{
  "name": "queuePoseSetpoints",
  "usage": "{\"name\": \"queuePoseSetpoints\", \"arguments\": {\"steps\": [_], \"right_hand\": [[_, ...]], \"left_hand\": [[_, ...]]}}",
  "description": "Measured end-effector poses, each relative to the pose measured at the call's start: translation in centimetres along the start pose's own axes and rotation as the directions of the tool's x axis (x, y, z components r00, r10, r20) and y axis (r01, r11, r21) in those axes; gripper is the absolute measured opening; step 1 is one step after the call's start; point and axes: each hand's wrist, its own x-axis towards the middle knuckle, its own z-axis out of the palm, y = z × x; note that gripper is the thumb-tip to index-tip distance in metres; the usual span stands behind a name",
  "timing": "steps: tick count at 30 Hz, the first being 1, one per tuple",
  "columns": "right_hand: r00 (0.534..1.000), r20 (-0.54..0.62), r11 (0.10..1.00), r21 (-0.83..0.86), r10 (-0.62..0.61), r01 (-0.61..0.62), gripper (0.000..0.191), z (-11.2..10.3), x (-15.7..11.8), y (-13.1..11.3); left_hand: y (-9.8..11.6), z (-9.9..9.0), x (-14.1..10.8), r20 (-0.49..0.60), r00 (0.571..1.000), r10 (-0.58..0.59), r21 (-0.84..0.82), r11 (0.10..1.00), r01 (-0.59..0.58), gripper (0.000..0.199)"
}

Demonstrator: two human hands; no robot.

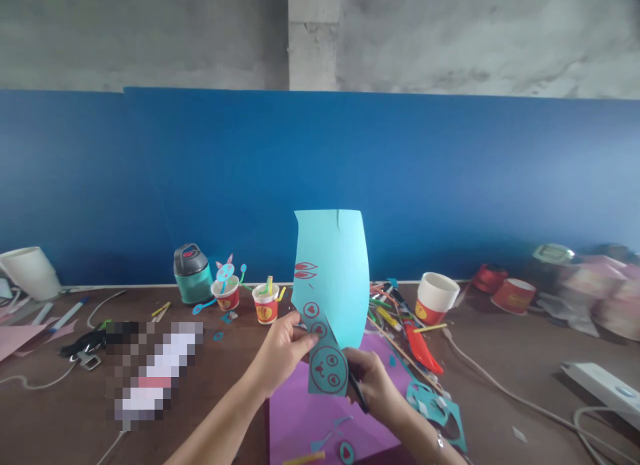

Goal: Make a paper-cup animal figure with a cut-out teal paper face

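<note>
A light-blue sheet of paper (333,271) stands upright before me, with red drawings of a face, small circles with hearts, and ear shapes along its left side. My left hand (280,348) pinches its left edge beside the heart circles. Scissors (359,391) with dark handles are gripped in my right hand (377,378), at the right of the drawn face; their blades are mostly hidden. The lower strip with the face folds away from the rest of the sheet. Under both hands lies a purple sheet (295,411), bearing a cut-out heart circle (347,451) and small scraps.
Behind stand a paper cup with a cat figure (227,295), another decorated cup (266,308), a teal canister (193,275) and a larger white-and-red cup (437,298). Craft sticks and a red piece (424,351) lie right, near cut paper remnants (450,415) and a cable (500,378).
</note>
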Motion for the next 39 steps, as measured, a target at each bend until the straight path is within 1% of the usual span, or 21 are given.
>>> {"name": "queuePoseSetpoints", "arguments": {"steps": [2, 3, 7, 9, 11, 14, 18, 22, 25, 29, 31, 35, 37, 39], "right_hand": [[1.0, -0.024, 1.0, -0.01, -0.002, 0.001, 0.01, 0.1, 0.0, 0.0], [0.999, -0.034, 1.0, -0.018, -0.005, 0.004, 0.011, 0.1, 0.0, 0.0], [0.999, -0.045, 0.999, -0.044, -0.008, 0.006, 0.006, 0.1, 0.1, -0.1], [1.0, -0.028, 0.999, -0.036, 0.002, -0.003, 0.005, 0.1, 0.1, 0.0], [1.0, -0.003, 1.0, -0.012, 0.006, -0.006, 0.008, 0.2, 0.1, 0.1], [0.999, 0.026, 0.998, 0.06, -0.021, 0.02, 0.024, 0.5, 0.0, -0.1], [0.997, 0.053, 0.99, 0.129, -0.058, 0.05, 0.042, 0.8, -0.1, -0.4], [0.998, 0.047, 0.988, 0.152, -0.035, 0.028, 0.047, 0.7, -0.1, 0.1], [0.999, 0.021, 0.985, 0.169, -0.032, 0.028, 0.041, 0.6, -0.1, 0.6], [0.998, -0.026, 0.989, 0.14, -0.054, 0.057, 0.022, 0.6, -0.1, 0.7], [0.997, -0.042, 0.99, 0.125, -0.061, 0.066, 0.017, 0.6, -0.1, 0.7], [0.996, -0.054, 0.994, 0.09, -0.065, 0.069, 0.013, 0.7, 0.0, 0.6], [0.998, -0.027, 0.992, 0.107, -0.06, 0.063, 0.014, 0.6, 0.1, 0.5], [0.998, 0.012, 0.987, 0.151, -0.058, 0.056, 0.016, 0.6, 0.1, 0.5]], "left_hand": [[0.2, 0.0, 0.0, -0.015, 1.0, 0.023, 0.019, 1.0, -0.023, 0.033], [0.4, 0.0, 0.0, -0.042, 0.998, 0.04, 0.044, 0.998, -0.038, 0.033], [0.6, -0.4, 0.1, -0.208, 0.972, 0.109, 0.154, 0.985, -0.077, 0.032], [0.5, -0.6, 0.2, -0.254, 0.959, 0.122, 0.174, 0.982, -0.079, 0.031], [0.3, -0.8, 0.2, -0.266, 0.958, 0.109, 0.176, 0.982, -0.063, 0.029], [-0.2, -0.8, 0.3, -0.237, 0.969, 0.073, 0.143, 0.989, -0.039, 0.028], [-0.8, -0.7, 0.4, -0.217, 0.974, 0.066, 0.118, 0.992, -0.041, 0.029], [-0.7, -0.6, 0.4, -0.231, 0.971, 0.066, 0.129, 0.991, -0.037, 0.029], [-0.5, -0.5, 0.4, -0.234, 0.971, 0.055, 0.115, 0.993, -0.029, 0.029], [-0.1, -0.2, 0.3, -0.221, 0.975, 0.037, 0.085, 0.996, -0.019, 0.029], [0.2, -0.2, 0.2, -0.218, 0.975, 0.042, 0.097, 0.995, -0.021, 0.029], [0.7, -0.5, 0.1, -0.272, 0.958, 0.093, 0.12, 0.991, -0.063, 0.03], [0.6, -0.7, 0.2, -0.31, 0.943, 0.12, 0.117, 0.989, -0.087, 0.026], [0.3, -0.8, 0.3, -0.319, 0.939, 0.126, 0.126, 0.988, -0.09, 0.024]]}}
